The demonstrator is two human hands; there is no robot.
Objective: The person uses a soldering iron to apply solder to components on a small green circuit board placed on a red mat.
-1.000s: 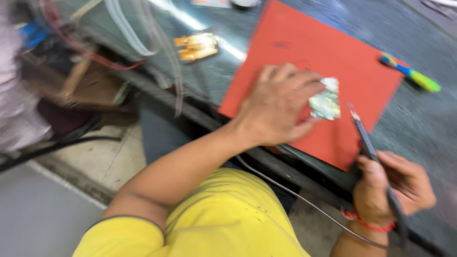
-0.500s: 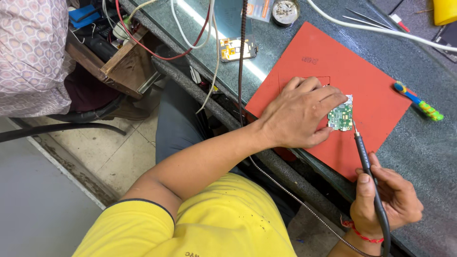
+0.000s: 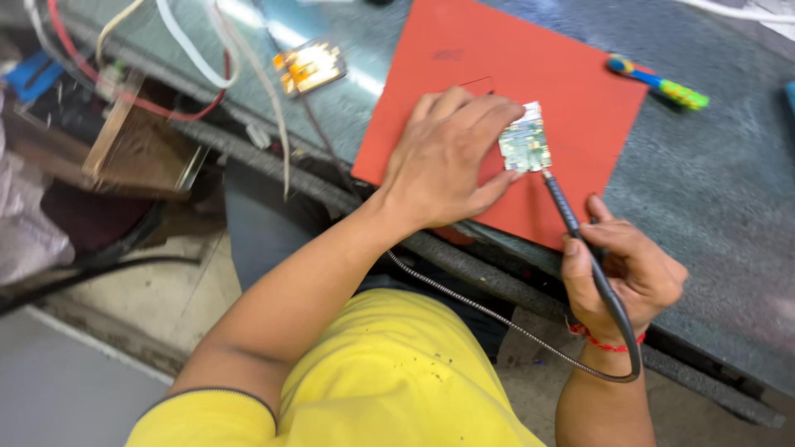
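A small green circuit board (image 3: 526, 141) lies on an orange-red mat (image 3: 497, 58) on the grey bench. My left hand (image 3: 447, 157) rests flat on the mat and pins the board's left edge with its fingertips. My right hand (image 3: 625, 269) grips a black soldering iron (image 3: 571, 219) like a pen. The iron's tip touches the board's lower right corner. Its black cord (image 3: 613, 377) loops down past my wrist, which wears a red thread band.
A blue and green brush (image 3: 658, 81) lies right of the mat. A second small board (image 3: 310, 64) sits at the bench's left edge under hanging red and white wires (image 3: 199, 66). A wooden box (image 3: 137, 145) stands below on the left.
The view has shifted closer and the blur has gone. My right hand has brought the iron's tip from beside the mat up onto the board. My left hand stays on the board.
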